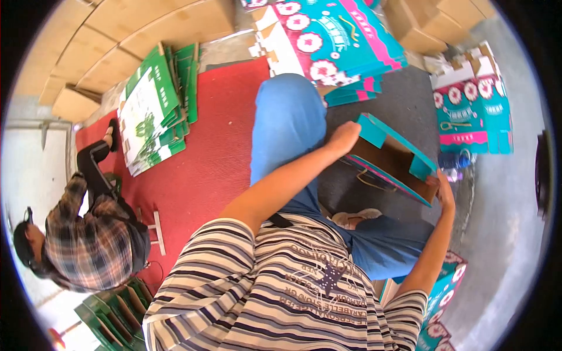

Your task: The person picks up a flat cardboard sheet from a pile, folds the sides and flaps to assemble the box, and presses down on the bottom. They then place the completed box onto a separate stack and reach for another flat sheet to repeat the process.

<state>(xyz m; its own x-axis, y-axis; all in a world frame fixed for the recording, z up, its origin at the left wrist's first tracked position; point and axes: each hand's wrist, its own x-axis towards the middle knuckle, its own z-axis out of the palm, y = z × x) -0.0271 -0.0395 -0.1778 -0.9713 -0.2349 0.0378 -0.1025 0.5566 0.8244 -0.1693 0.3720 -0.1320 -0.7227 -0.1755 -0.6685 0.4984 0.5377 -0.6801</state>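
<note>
A teal cardboard gift box [399,139] with a plain brown inside is held tilted in front of my knees. Its open side faces up toward me, teal flaps stand at both ends, and a cord handle [374,181] hangs on its near side. My left hand [344,139] grips the box's left end, fingers closed over the corner. At the opposite end, my right hand [443,190] pinches the edge near a brown flap, with some fingers hidden behind the cardboard.
Flat teal-and-pink cartons [333,35] are stacked ahead, with more [474,111] at the right. Green-and-white cartons [152,111] lie on the red mat [222,117]. Another person [93,234] sits at the left. A bottle [453,159] stands beyond my right hand.
</note>
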